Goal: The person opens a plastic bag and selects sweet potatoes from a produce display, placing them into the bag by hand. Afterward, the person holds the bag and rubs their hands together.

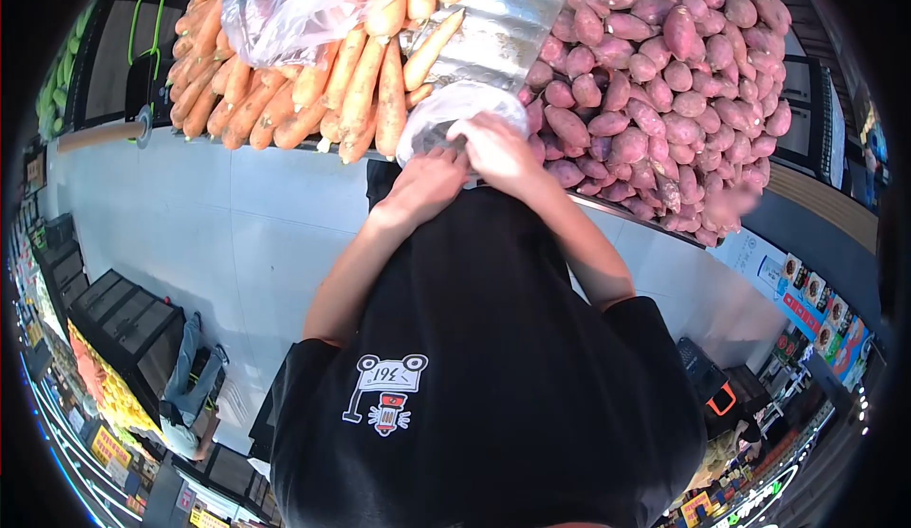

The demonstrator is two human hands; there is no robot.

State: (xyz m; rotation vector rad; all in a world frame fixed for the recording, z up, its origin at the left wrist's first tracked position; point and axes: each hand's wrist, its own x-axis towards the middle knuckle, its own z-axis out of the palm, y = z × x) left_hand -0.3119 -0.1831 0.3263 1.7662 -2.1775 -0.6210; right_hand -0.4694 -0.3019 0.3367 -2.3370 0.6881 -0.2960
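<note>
A thin clear plastic bag (474, 97) is bunched in front of my chest at the edge of the produce stand. My left hand (429, 185) has its fingers curled on the near rim of the bag. My right hand (501, 153) grips the bag too, its bent fingers over the mouth. The fingertips are partly hidden by the plastic, and I cannot make out what is inside. Just beyond the bag lie carrots (361, 82) to the left. A heap of reddish-purple sweet potatoes (655, 101) rises at the right.
Another plastic bag (299, 18) lies across the carrots. A corrugated metal surface (503, 16) separates the two heaps. Black crates (128, 314) stand on the left, near a person in jeans (190, 376). A shopping basket with a green handle (142, 54) is at upper left.
</note>
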